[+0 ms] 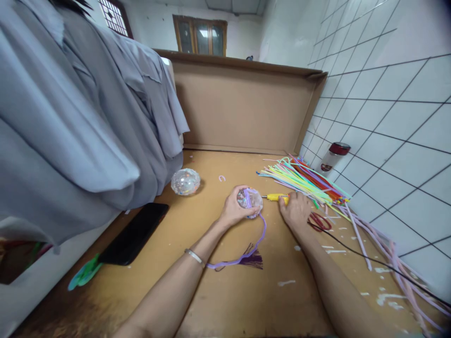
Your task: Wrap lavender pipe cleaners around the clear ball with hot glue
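Left hand (235, 206) cupped around a clear faceted ball (251, 199), fingers curled over its near side, holding it just above the brown cardboard tabletop (225, 291). Right hand (296, 210) closed on the yellow-handled tool (276, 197), tip aimed left at the ball, long axis roughly level across the view. 1 lilac pipe cleaner (260, 230) wrapped over the ball, trailing down and left to a dark purple tassel (254, 259).

Probably light, hollow and hard-shelled; slick on the facets, so best cradled from below and at the sides rather than pinched. Pipe cleaner soft, bendable, holding whatever shape given. Ball itself round, no clear long axis.

Nearby: 1 second clear ball (185, 181) well to the left, a black phone (134, 233), a bundle of coloured pipe cleaners (306, 180) to the right, red-handled scissors (319, 220) touching the right wrist area.
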A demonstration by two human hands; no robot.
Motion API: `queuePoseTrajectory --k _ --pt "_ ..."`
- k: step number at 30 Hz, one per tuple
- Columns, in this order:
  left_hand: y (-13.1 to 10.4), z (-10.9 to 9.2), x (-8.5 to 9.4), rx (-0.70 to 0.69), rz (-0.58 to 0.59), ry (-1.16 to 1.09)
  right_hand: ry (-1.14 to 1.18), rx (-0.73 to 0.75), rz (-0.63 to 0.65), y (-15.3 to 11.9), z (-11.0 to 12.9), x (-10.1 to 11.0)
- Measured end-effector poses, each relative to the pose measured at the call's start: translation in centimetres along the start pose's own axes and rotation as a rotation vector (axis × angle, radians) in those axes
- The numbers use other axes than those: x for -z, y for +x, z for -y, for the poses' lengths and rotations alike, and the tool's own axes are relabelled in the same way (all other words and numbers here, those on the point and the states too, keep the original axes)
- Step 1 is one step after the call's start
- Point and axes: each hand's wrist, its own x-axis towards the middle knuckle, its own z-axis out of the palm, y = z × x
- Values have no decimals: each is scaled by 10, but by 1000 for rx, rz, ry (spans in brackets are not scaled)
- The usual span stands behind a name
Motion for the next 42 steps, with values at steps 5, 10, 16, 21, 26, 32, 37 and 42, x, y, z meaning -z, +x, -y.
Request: queuePoseTrajectory --k 5,10,16,21,26,32,37,42 --pt "0 0 0 -8 -13 -11 408 419 -400 -5 25 14" --pt "3 -1 1 11 -45 -28 494 670 -525 5 61 29" --pt "5 2 0 31 -57 -55 601 560 -565 5 74 14" --pt "6 10 -3 -12 -59 -43 576 541 -454 -8 69 6" --pt "4 13 -3 -68 -50 24 555 556 -461 -6 70 17" --pt "3 9 -2 -64 -42 19 580 564 -430 -6 70 22" --pt "2 7 -2 -32 -42 13 593 519 -353 -8 69 18" --pt "3 7 -1 -21 -39 -16 633 524 -323 -8 70 18"
